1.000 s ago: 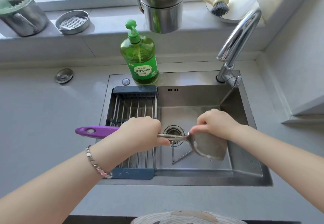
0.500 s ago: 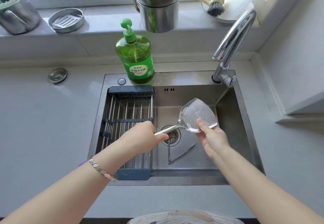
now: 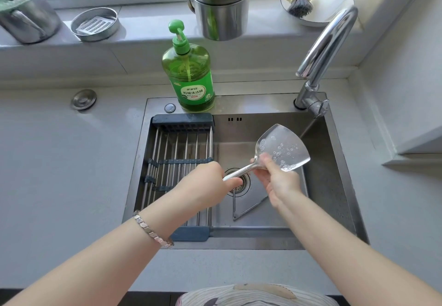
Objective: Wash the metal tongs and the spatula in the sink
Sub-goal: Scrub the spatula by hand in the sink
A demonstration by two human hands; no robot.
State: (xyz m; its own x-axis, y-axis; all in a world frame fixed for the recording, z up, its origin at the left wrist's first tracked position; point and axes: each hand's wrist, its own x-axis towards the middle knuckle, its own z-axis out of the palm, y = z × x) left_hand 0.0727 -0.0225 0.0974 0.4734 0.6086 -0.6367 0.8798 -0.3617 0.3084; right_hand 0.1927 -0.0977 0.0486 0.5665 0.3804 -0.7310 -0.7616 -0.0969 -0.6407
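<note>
- Holding spatula [image 3: 282, 147] over sink [image 3: 323, 186], blade tilted up above drain [image 3: 246, 185], suds dotted on its face.
- Gripping handle with left hand [image 3: 210, 183], fingers curled fully round it.
- Pinching blade base with right hand [image 3: 279, 181], thumb on soapy face, fingers behind; both hands clamped on same tool, close together.
- Judging step as soaping and rubbing the blade; no rinse yet, going by the bubbles.
- Keep left grip firm: wet steel, likely slippery.
- Sweep thumb across whole face, then flip for the back; mind the thin front edge.
- Stay low inside basin to keep drips off surface [image 3: 71, 162].
- Move blade under faucet [image 3: 327, 42] for rinse; cannot tell if running.
- Leave tongs [image 3: 251, 207] for after: lying in open V on sink floor, just beside drain, touched by neither hand.
- Reach soap bottle [image 3: 189, 76] on back ledge for more suds.
</note>
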